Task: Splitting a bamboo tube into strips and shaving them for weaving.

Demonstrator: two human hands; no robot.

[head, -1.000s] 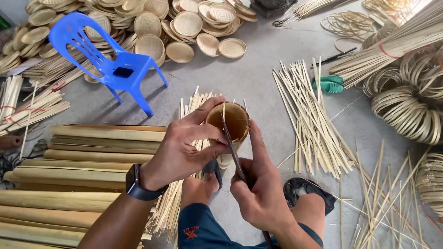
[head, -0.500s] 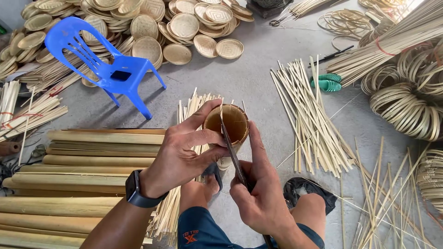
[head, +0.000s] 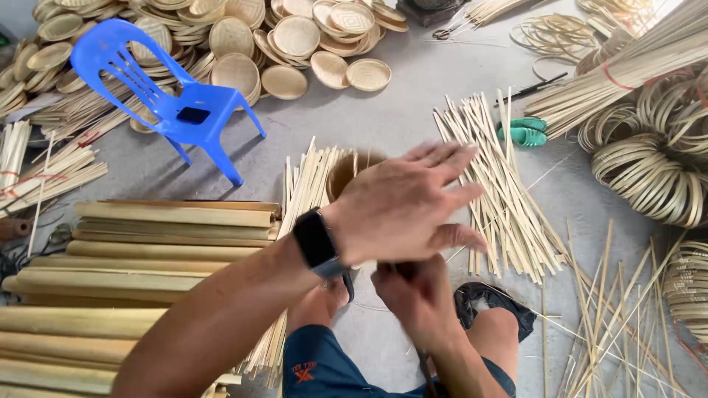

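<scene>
My left hand [head: 404, 208] hovers with fingers spread and holds nothing. It wears a black watch [head: 317, 240] and covers most of an upright bamboo tube [head: 344, 171], of which only the brown left rim shows. My right hand [head: 415, 295] sits lower, just under the left hand, between my knees. It is closed around a dark knife [head: 425, 367]. Only the end of the knife's handle pokes out below the wrist; the blade is hidden.
Thick bamboo poles [head: 147, 254] lie stacked at my left. Thin bamboo splints [head: 505, 191] fan out on the floor at right, near green sandals [head: 522, 133] and coiled strips [head: 649, 180]. A blue plastic chair [head: 184, 110] and woven round trays [head: 295, 37] stand beyond. A black sandal [head: 495, 308] is by my knee.
My left hand has let go of the bamboo tube and swung to the right over it, fingers now spread. The right hand has dropped lower, and the knife blade no longer shows in the tube.
</scene>
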